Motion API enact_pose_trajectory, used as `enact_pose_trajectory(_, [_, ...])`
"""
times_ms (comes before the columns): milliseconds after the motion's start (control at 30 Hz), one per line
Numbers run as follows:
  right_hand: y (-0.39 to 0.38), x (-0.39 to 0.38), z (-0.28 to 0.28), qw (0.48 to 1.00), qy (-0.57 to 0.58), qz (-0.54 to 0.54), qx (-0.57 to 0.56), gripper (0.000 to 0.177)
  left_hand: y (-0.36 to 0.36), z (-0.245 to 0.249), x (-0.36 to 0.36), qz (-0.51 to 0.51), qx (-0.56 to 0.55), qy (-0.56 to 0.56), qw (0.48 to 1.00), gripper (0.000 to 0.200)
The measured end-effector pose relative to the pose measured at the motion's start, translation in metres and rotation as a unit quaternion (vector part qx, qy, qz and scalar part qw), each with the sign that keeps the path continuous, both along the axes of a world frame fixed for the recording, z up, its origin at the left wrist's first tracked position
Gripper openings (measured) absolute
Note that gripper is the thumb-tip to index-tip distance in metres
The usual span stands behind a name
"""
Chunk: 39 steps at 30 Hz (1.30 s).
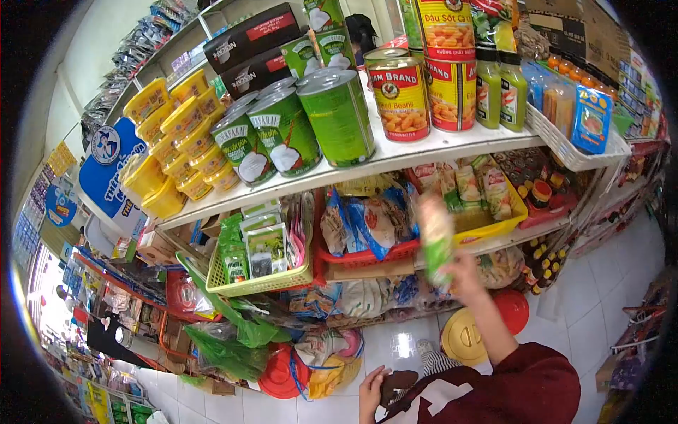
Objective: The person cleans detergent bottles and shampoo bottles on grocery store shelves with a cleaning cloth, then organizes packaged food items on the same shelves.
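My right hand [464,279] reaches forward with its fingers wrapped round the lower end of a squeeze bottle [436,240]. The bottle is pale above and green below, smeared by motion, and held upright in front of the shelf. Right behind it stands a yellow basket [519,212] with similar pale and green bottles [469,185]. Low in front of my body, my left hand [370,394] has its fingers curled beside a dark brown patch [397,386]; I cannot tell what it grips.
On the upper shelf [395,150] stand green coconut cans [334,116], bean cans [400,99] and stacked yellow tubs [189,116]. Below are a red basket [367,256] of blue packets and a light green basket [265,284]. Red [510,311] and yellow lids [462,336] sit near the floor.
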State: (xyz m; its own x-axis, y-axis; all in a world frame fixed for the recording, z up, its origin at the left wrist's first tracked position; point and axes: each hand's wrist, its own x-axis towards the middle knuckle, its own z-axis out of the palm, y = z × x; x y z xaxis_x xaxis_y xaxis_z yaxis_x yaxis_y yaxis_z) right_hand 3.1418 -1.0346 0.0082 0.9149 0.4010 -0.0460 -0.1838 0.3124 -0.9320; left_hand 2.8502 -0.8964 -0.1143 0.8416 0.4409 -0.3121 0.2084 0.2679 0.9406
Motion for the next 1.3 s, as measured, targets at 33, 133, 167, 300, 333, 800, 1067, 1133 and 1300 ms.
enact_pose_trajectory(33, [0.012,-0.033,0.001,0.995,-0.062,0.04,-0.067,0.039,-0.001,0.002,-0.005,0.024,-0.028,-0.043,0.998,0.048])
enact_pose_trajectory(133, [0.049,-0.117,-0.025,0.893,-0.3,0.294,-0.163,0.04,0.001,0.024,-0.013,0.128,-0.084,-0.145,0.978,0.052])
enact_pose_trajectory(167, [0.057,-0.153,-0.011,0.858,-0.342,0.328,-0.199,0.043,0.001,0.03,-0.019,0.189,-0.09,-0.129,0.969,0.05])
enact_pose_trajectory(300, [0.077,-0.211,-0.015,0.798,-0.404,0.432,-0.114,0.042,0.021,0.037,-0.063,0.281,-0.157,-0.225,0.92,0.053])
enact_pose_trajectory(333, [0.083,-0.213,-0.024,0.827,-0.277,0.488,-0.04,0.034,0.026,0.043,-0.08,0.279,-0.181,-0.272,0.903,0.053])
enact_pose_trajectory(800, [0.1,-0.284,-0.085,0.765,0.065,0.631,-0.106,0.037,-0.023,0.044,-0.141,0.373,-0.186,-0.307,0.856,0.052])
enact_pose_trajectory(1067, [0.131,-0.264,-0.055,0.909,-0.078,0.409,0.01,0.038,-0.014,0.078,-0.186,0.489,-0.008,-0.235,0.84,0.05])
enact_pose_trajectory(1133, [0.117,-0.286,-0.033,0.894,-0.015,0.445,0.056,0.045,-0.009,0.065,-0.174,0.523,-0.034,-0.255,0.813,0.045])
enact_pose_trajectory(1300, [0.112,-0.315,-0.004,0.74,-0.47,0.481,-0.014,0.074,-0.029,0.057,-0.129,0.48,0.243,-0.114,0.835,0.037])
